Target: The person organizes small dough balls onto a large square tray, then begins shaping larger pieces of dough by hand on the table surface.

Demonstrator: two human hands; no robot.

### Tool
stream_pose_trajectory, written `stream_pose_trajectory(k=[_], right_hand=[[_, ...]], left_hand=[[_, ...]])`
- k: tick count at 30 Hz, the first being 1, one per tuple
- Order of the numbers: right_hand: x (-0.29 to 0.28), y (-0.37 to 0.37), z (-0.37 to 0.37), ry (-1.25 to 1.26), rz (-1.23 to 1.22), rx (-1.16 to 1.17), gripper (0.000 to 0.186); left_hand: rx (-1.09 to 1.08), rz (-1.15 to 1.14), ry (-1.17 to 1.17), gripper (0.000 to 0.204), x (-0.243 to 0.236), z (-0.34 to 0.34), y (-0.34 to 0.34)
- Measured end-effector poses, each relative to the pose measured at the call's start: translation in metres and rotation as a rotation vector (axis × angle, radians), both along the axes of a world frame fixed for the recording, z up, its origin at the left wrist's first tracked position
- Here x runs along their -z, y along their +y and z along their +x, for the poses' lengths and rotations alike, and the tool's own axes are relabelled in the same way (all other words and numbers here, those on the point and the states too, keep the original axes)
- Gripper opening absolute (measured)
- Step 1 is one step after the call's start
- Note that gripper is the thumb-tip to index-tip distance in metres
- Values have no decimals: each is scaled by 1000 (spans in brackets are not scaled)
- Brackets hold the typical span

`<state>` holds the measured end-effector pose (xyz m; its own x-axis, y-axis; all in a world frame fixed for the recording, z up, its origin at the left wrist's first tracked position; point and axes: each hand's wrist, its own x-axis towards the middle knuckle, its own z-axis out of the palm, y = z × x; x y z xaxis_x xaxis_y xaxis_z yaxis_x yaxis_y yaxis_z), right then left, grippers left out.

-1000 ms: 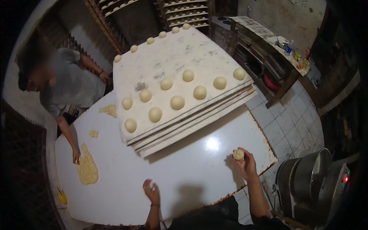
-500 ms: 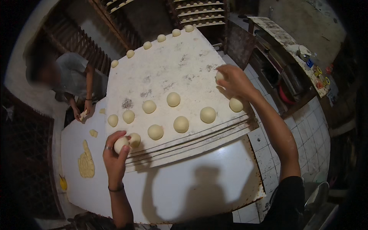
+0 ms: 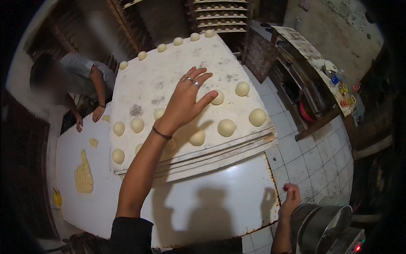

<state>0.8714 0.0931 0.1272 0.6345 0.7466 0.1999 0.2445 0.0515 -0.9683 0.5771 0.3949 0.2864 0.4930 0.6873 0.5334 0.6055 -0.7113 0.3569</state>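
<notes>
My left hand (image 3: 190,91) reaches over the flour-dusted stack of boards (image 3: 176,63), fingers spread, its thumb at a dough ball (image 3: 219,100); whether they touch, I cannot tell. Rows of pale dough balls (image 3: 226,128) line the top board's near part and far edge, some hidden under my arm. My right hand (image 3: 290,195) is low at the right, beside the rusted edge of the white table (image 3: 211,211), its fingers curled; anything inside them is hidden.
A co-worker (image 3: 84,80) bends over the table's left end near a dough slab (image 3: 83,178) and small pieces (image 3: 94,142). Loaded racks (image 3: 221,17) stand behind. At right are a cluttered counter (image 3: 304,46), red basin (image 3: 306,112) and metal vessels (image 3: 323,226).
My left hand has moved from the front-left corner toward the middle right, without the ball it held. My right hand has withdrawn downward, leaving a dough ball at the board's right.
</notes>
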Motion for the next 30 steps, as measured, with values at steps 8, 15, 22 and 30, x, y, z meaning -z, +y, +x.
stream_pose_trajectory(k=[8, 15, 22, 30], right_hand=[[75, -55, -220, 111, -367, -774, 10], [49, 4, -410, -146, -282, -1423, 13], [103, 124, -652, 224, -333, -1228, 18], [194, 375, -937, -931, -158, -612, 43]], left_hand=[[-68, -444, -353, 28, 53, -189, -243], [-604, -609, -536, 22, 136, -394, -393], [-863, -596, -829, 22, 183, -554, -435], [-981, -931, -1125, 21, 230, -621, -508]])
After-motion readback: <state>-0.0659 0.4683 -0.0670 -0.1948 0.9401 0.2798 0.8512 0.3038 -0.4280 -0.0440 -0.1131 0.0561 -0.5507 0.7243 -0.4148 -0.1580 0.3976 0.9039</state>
